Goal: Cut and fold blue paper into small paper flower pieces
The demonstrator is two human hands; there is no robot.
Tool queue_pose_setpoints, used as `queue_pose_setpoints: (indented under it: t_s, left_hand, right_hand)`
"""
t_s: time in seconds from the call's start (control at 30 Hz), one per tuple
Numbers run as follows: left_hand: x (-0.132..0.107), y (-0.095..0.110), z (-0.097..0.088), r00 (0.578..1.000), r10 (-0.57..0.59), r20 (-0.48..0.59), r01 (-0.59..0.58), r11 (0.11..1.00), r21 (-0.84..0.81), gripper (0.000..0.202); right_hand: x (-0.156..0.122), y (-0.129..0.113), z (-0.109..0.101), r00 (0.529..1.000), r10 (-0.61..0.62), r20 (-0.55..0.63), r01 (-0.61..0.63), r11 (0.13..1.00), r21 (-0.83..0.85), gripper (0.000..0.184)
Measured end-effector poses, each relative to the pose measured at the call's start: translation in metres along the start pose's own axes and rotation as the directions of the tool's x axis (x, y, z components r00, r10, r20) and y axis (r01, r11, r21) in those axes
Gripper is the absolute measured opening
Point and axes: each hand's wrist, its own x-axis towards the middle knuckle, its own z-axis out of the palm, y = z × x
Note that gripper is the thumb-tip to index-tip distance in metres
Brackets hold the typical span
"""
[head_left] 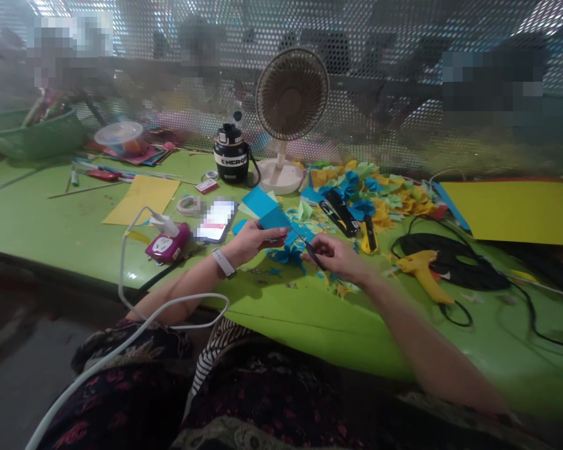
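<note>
Blue paper (273, 219) in left hand (248, 242); flask (231, 156) reads ENERGY

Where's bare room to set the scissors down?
Bare green tabletop shows left of the yellow card, and in front of the right hand, beside the yellow glue gun. Beyond it and the left hand, blue and yellow paper cutouts crowd.

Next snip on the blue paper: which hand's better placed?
Right, probably: the right hand grips the black-handled scissors, blades at the edge of the blue paper, while the left hand is pinching that paper.
</note>
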Motion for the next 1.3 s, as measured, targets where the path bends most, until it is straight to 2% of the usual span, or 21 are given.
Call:
queue_pose_setpoints:
  t_s: [0.33, 0.57, 0.87, 0.97, 1.13, 1.3]
  left_hand:
    - [0.0018, 0.0001, -0.0023, 1.000, -0.021, 0.003, 0.021, 1.000, -0.007, 0.026]
    - [0.0023, 0.0014, -0.0016, 0.999, -0.041, -0.009, 0.041, 0.999, -0.005, 0.031]
    - [0.0025, -0.0003, -0.0030, 0.999, -0.031, 0.006, 0.031, 0.999, 0.008, 0.028]
    - [0.0025, 0.0023, -0.0029, 1.000, -0.018, -0.004, 0.018, 1.000, 0.001, 0.032]
    - [0.0046, 0.0062, -0.0040, 0.989, 0.054, -0.136, -0.065, 0.995, -0.078, 0.041]
    - [0.0035, 0.0035, -0.0013, 0.986, 0.122, -0.116, -0.121, 0.992, 0.018, 0.040]
  right_hand:
    - [0.0020, 0.0045, -0.0005, 1.000, 0.002, -0.017, -0.002, 1.000, -0.022, 0.054]
    - [0.0010, 0.0044, 0.0009, 0.999, 0.029, -0.026, -0.029, 1.000, 0.002, 0.056]
    - [0.0017, 0.0048, 0.0021, 0.999, 0.039, -0.025, -0.038, 0.999, 0.039, 0.058]
    - [0.0018, 0.0039, 0.0012, 0.998, 0.048, -0.040, -0.046, 0.998, 0.050, 0.057]
    - [0.0011, 0.0014, -0.0007, 0.997, 0.062, -0.053, -0.058, 0.995, 0.078, 0.056]
    - [0.0001, -0.0029, -0.0005, 0.994, 0.099, -0.044, -0.093, 0.989, 0.112, 0.054]
